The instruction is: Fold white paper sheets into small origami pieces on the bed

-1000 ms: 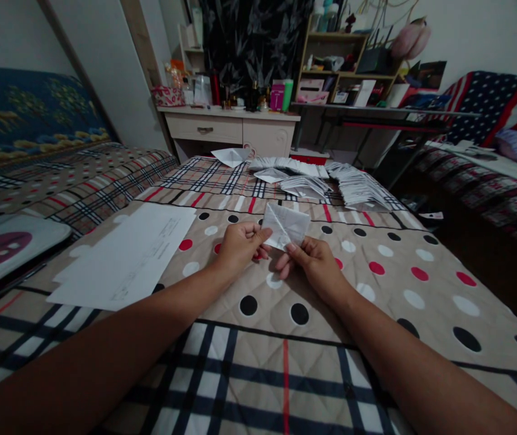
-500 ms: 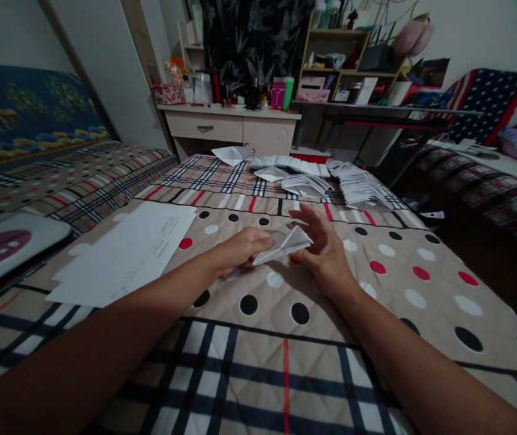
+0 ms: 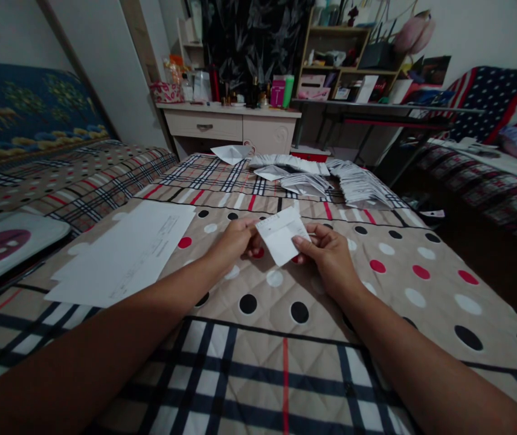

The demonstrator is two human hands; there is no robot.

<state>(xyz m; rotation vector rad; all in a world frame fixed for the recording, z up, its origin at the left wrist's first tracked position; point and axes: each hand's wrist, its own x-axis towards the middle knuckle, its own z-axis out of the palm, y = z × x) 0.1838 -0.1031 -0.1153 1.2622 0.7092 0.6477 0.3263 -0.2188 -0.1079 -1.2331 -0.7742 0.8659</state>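
A small folded white paper (image 3: 281, 234) is held up between both my hands above the dotted quilt (image 3: 376, 290). My left hand (image 3: 232, 240) pinches its left edge with closed fingers. At the paper's right edge my right hand (image 3: 329, 255) grips with the thumb on top. The paper is tilted like a diamond, its flat side facing me. Both forearms stretch forward over the bed.
A large white sheet (image 3: 127, 254) lies on the quilt to my left. Many folded papers (image 3: 322, 178) are piled at the far end of the bed. Beyond stand a dresser (image 3: 231, 124), a cluttered desk and shelf (image 3: 353, 60), and a second bed (image 3: 489, 163) at right.
The paper was flipped over: half a second ago it lay edge-on with my right hand spread open, now both hands pinch it with its plain flat side toward me.
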